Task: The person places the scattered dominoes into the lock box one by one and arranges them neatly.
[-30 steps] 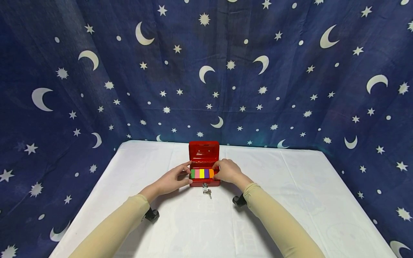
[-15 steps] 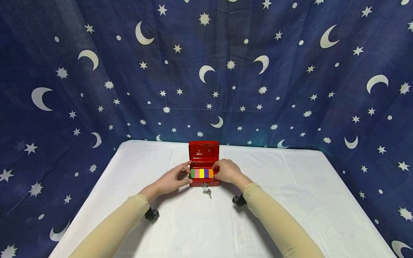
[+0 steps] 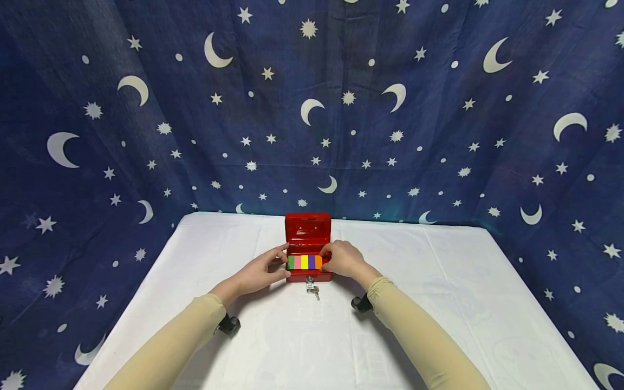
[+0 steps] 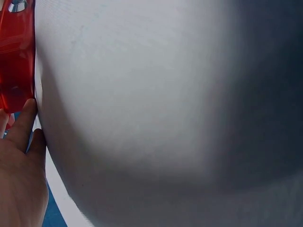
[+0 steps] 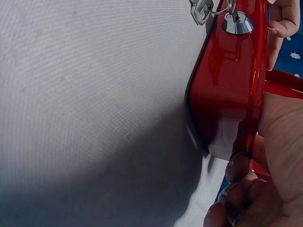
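A small red cash box stands with its lid raised. Inside lies a row of coloured blocks: green, pink, yellow, purple and orange. My left hand holds the box's left end, thumb by the front corner and index finger towards the back. From the right, my right hand reaches in over the rim, pinching the orange block between thumb and index finger. Its other fingers curl outside the box's end. The block's right edge is hidden by that hand.
A metal lock sits on the box's front, with keys hanging from it on a ring. White cloth covers the table. Behind it hangs a dark blue curtain with moons and stars. Black wrist cameras show under both sleeves.
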Tool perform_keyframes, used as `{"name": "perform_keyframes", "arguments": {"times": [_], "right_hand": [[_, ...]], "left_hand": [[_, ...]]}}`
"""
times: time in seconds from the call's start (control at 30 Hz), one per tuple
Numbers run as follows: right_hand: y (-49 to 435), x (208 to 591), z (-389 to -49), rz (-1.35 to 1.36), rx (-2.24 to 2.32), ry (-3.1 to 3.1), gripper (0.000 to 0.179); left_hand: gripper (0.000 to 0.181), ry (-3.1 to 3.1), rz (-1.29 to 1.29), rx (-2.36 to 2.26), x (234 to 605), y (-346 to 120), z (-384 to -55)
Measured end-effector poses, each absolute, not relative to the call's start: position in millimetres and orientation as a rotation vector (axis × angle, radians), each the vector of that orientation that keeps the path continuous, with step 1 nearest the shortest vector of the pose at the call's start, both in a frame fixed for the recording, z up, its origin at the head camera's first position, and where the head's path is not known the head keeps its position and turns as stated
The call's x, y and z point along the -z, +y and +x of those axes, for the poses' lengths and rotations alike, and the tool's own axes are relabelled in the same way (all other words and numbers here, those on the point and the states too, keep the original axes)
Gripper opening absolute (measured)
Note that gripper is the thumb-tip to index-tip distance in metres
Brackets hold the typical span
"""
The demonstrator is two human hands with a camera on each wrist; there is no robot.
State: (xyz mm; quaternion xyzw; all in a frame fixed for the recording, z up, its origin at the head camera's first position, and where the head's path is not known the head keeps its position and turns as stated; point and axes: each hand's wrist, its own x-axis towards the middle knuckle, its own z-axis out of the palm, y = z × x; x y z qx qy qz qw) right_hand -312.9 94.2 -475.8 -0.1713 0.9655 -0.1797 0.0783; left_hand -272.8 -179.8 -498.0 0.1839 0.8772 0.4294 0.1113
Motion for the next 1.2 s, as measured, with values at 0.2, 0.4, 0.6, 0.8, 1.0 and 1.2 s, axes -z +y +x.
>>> {"name": "perform_keyframes", "arguments": {"times": [0.2,0.4,0.6,0.8,1.0,1.2], "right_hand": [[94.2,475.6,-312.8,-0.513,0.532,2.892,0.041],[93.7,475.7,-311.8,-0.51,0.543,2.894,0.043],[96.2,473.6,-309.7,-0.512,0.577,2.894,0.045],[104.6,465.7,-306.8,-0.572,0.693,2.913,0.042],[121.0,458.6,-299.4,-0.597,0.791,2.952,0.041],[153.6,459.9,-287.5,-0.582,0.835,3.015,0.039]], "left_hand": [[0.031,2.574,0.539,-1.262,497.6,-179.7,-273.0],[0.032,2.574,0.538,-1.259,497.5,-180.0,-273.1],[0.034,2.569,0.549,-1.263,498.3,-179.6,-273.5],[0.034,2.566,0.561,-1.265,497.4,-179.4,-274.1],[0.031,2.581,0.552,-1.243,497.4,-178.8,-273.5],[0.029,2.593,0.576,-1.213,495.9,-179.2,-269.5]]}}
